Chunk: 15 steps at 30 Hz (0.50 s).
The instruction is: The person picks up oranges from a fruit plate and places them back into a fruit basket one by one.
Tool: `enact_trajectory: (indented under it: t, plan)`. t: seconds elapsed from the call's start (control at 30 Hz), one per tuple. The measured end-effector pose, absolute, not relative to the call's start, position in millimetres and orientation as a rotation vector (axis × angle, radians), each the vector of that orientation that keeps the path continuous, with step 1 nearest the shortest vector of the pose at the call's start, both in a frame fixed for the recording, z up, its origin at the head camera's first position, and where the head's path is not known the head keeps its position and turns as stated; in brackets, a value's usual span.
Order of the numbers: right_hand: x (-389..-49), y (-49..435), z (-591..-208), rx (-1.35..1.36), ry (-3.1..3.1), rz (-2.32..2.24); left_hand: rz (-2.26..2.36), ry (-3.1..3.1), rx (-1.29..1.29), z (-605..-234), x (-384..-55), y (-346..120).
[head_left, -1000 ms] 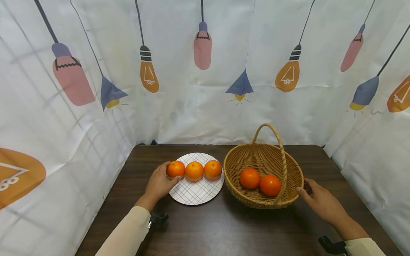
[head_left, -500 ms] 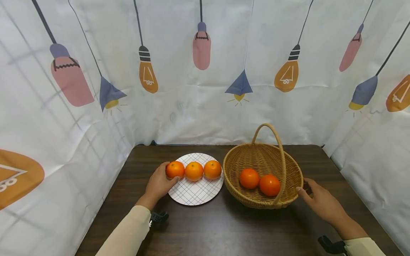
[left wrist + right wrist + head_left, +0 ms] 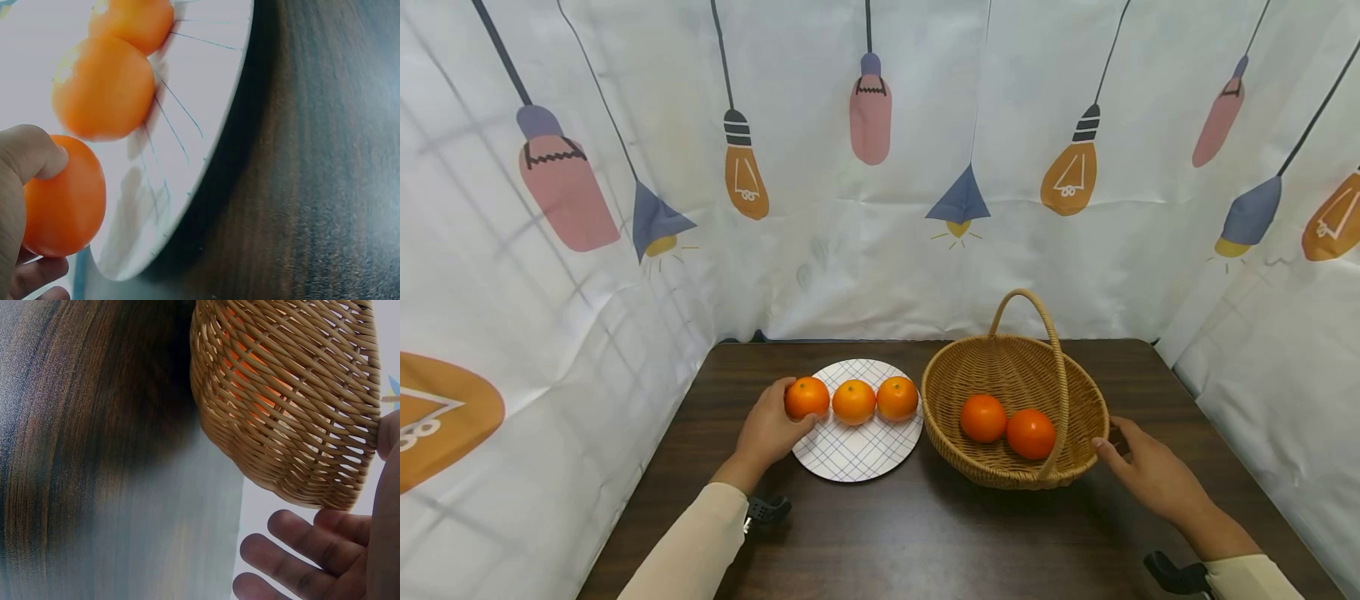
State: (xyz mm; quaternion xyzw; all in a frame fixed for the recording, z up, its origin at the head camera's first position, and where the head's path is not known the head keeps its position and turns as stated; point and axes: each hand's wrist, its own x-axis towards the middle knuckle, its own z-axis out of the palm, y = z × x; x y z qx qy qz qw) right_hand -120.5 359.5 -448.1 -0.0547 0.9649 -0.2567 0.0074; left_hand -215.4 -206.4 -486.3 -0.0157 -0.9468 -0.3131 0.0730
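Observation:
My left hand (image 3: pixel 771 427) grips the leftmost orange (image 3: pixel 807 397) at the left side of a round white plate (image 3: pixel 857 454) with a blue line grid. In the left wrist view the thumb lies on top of this orange (image 3: pixel 69 200) and fingers curl beneath it. Two more oranges, a middle one (image 3: pixel 853 402) and a right one (image 3: pixel 897 398), rest side by side on the plate. On the right, my right hand (image 3: pixel 1157 471) pinches the rim of a wicker basket (image 3: pixel 1000 358) between thumb and index finger; its other fingers extend below the rim in the right wrist view.
Two redder round fruits, one left (image 3: pixel 983 418) and one right (image 3: pixel 1031 433), lie in the basket under its tall arched handle (image 3: pixel 1063 367). The dark wood table (image 3: pixel 910 533) extends in front. A white curtain (image 3: pixel 850 275) printed with lamps encloses the back and sides.
The leftmost orange has shifted slightly left with my left hand, and a small gap shows between it and the middle orange. My right hand and the basket stay put.

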Motion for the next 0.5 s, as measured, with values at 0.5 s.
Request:
enact_trajectory:
  t: [0.5]
  plan:
    - [-121.0, 360.2, -447.9, -0.168, 3.014, -0.797, -0.892, -2.762, -0.212, -460.1, -206.8, -190.9]
